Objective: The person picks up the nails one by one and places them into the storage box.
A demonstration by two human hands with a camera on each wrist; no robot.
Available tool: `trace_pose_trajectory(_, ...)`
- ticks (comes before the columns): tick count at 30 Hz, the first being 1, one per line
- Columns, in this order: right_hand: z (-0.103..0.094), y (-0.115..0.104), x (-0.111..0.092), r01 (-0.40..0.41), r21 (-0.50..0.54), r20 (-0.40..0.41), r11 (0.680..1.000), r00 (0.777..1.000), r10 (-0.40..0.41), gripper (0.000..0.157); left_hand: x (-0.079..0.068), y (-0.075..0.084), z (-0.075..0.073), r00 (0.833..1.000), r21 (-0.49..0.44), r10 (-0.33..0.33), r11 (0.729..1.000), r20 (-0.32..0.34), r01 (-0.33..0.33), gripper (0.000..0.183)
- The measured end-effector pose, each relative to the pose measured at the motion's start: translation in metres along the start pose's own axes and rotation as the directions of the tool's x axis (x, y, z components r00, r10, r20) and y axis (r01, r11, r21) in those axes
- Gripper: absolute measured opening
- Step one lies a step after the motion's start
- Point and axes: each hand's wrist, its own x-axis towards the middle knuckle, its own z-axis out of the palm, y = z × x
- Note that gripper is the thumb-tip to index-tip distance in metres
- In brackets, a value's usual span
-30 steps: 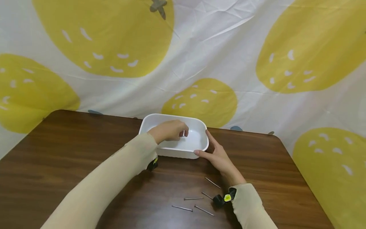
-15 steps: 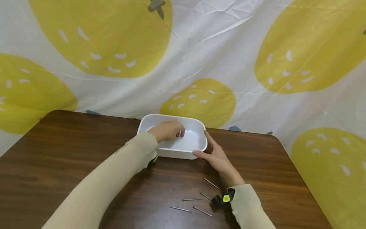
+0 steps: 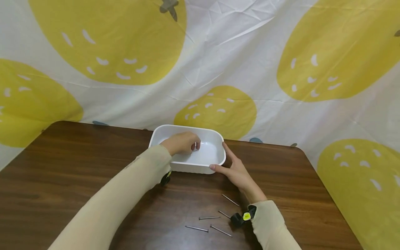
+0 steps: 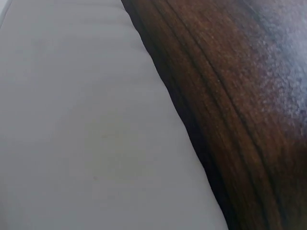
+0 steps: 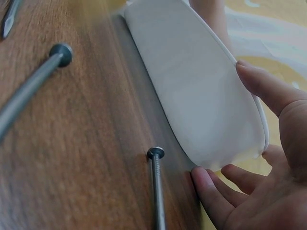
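Note:
A white rectangular tray (image 3: pixel 187 168) stands on the brown table. My left hand (image 3: pixel 180 142) reaches down inside it with the fingers bent toward the bottom; whether they pinch anything is hidden. My right hand (image 3: pixel 238 172) grips the right end of the tray, thumb on the front rim and fingers round the corner. In the right wrist view the thumb (image 5: pixel 261 84) touches the rim and the fingertips lie along the end wall. The left wrist view is filled by the tray's outer wall (image 4: pixel 86 115). Several steel nails (image 3: pixel 209 218) lie loose in front of the tray.
The wood-grain table (image 3: pixel 78 166) ends at a hanging cloth (image 3: pixel 137 100) printed with yellow fruit. One nail (image 5: pixel 157 187) lies close under the right hand. A black wrist camera (image 3: pixel 237 219) partly covers another nail.
The head view has shifted slightly, so the scene sits a little further left. The left hand stays down in the tray, and the right hand keeps its grip on the tray's end.

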Motion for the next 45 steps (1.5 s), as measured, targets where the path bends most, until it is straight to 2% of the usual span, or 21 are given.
trace_pose_trajectory(5, 0.002, 0.000, 0.001, 0.001, -0.013, 0.002, 1.000, 1.000, -0.001, 0.098, -0.005, 0.000, -0.004, 1.000, -0.033, 0.004, 0.999, -0.022, -0.005, 0.028)
trace_pose_trajectory(12, 0.001, -0.001, 0.000, -0.009, -0.011, 0.001, 1.000, 1.000, 0.009, 0.098, -0.021, 0.012, -0.018, 0.994, -0.079, 0.055, 0.995, -0.093, -0.062, 0.027)
trace_pose_trajectory(17, -0.001, -0.001, -0.001, -0.007, -0.010, -0.005, 1.000, 1.000, 0.007, 0.098, -0.040, 0.021, -0.029, 0.981, -0.108, 0.104, 0.987, -0.167, -0.123, 0.028)
trace_pose_trajectory(20, -0.003, 0.000, -0.002, -0.007, -0.012, -0.006, 1.000, 1.000, 0.007, 0.097, -0.052, 0.025, -0.033, 0.969, -0.111, 0.111, 0.984, -0.220, -0.138, 0.027)
trace_pose_trajectory(24, -0.008, 0.002, -0.005, -0.016, -0.027, -0.009, 1.000, 1.000, 0.016, 0.097, -0.065, 0.033, -0.034, 0.954, -0.082, 0.132, 0.984, -0.269, -0.159, 0.025)
trace_pose_trajectory(30, -0.014, 0.003, -0.005, -0.021, -0.042, -0.023, 0.999, 1.000, 0.020, 0.096, -0.079, 0.051, -0.034, 0.920, -0.016, 0.172, 0.982, -0.353, -0.190, 0.026)
trace_pose_trajectory(37, -0.009, 0.007, -0.008, -0.013, 0.007, 0.010, 1.000, 1.000, 0.013, 0.097, -0.098, 0.067, -0.026, 0.914, -0.011, 0.180, 0.980, -0.362, -0.198, 0.025)
trace_pose_trajectory(41, -0.010, 0.005, -0.007, -0.002, 0.011, -0.002, 1.000, 1.000, 0.002, 0.097, -0.103, 0.074, -0.024, 0.898, -0.052, 0.179, 0.975, -0.401, -0.217, 0.025)
trace_pose_trajectory(45, -0.016, 0.002, -0.006, -0.007, -0.013, -0.012, 1.000, 1.000, 0.007, 0.097, -0.105, 0.078, -0.024, 0.890, -0.055, 0.181, 0.973, -0.418, -0.224, 0.024)
